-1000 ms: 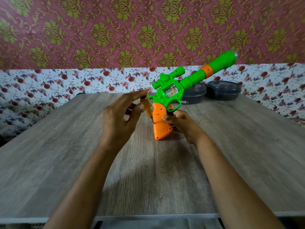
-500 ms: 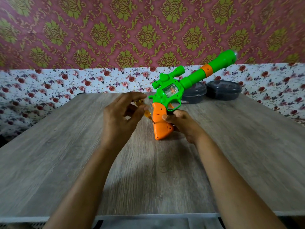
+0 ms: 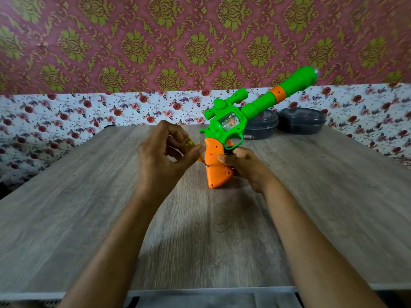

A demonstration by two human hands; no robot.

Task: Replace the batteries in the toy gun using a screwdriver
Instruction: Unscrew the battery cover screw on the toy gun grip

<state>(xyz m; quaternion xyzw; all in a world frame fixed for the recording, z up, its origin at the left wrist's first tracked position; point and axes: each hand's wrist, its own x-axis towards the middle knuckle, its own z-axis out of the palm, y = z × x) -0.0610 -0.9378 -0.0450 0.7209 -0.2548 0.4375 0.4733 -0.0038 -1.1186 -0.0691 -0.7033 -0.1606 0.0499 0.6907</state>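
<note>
A green toy gun (image 3: 231,124) with an orange grip (image 3: 216,165) stands on its grip's butt on the wooden table (image 3: 89,207), barrel pointing up to the right. My right hand (image 3: 243,166) grips the orange grip from the right side. My left hand (image 3: 163,154) pinches a small yellow screwdriver (image 3: 191,145) between thumb and fingers. The screwdriver's tip touches the left face of the grip near a screw hole. Most of the screwdriver is hidden by my fingers.
Two dark round lidded containers (image 3: 261,126) (image 3: 301,120) sit at the table's far edge behind the gun. A floral cloth (image 3: 66,116) and patterned wall rise behind the table. The table's near edge runs along the bottom of the view.
My left hand has lowered the screwdriver and its tip now sits lower on the orange grip. The gun and my right hand have stayed put.
</note>
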